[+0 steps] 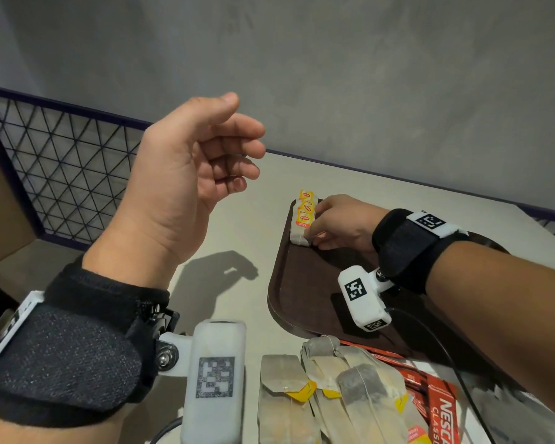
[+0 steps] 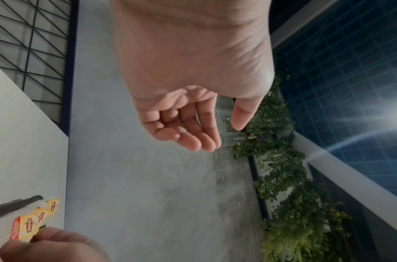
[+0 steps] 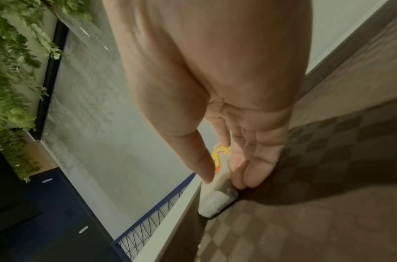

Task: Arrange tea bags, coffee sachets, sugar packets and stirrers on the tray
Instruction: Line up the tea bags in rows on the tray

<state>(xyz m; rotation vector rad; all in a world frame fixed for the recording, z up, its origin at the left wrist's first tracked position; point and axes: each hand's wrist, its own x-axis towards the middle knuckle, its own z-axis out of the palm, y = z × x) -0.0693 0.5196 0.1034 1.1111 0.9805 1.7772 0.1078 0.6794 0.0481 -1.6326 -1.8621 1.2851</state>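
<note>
A dark brown tray [image 1: 302, 299] lies on the pale table [image 1: 234, 232]. In its far left corner a small row of tea bags [image 1: 305, 216] with yellow tags stands on edge. My right hand [image 1: 316, 224] pinches this row, thumb on one side and fingers on the other; the right wrist view shows the tea bags [image 3: 215, 200] between them, against the tray [image 3: 327, 177] rim. My left hand [image 1: 247, 126] hovers above the table left of the tray, fingers loosely curled, holding nothing. The left wrist view shows the left hand [image 2: 222, 134] empty, with the tea bags [image 2: 31, 225] far below.
Loose tea bags [image 1: 302, 389] and red coffee sachets [image 1: 439, 408] lie in a heap at the tray's near edge. A black wire mesh fence [image 1: 61, 174] borders the table on the left, next to a cardboard box [image 1: 0, 203]. A grey wall stands behind.
</note>
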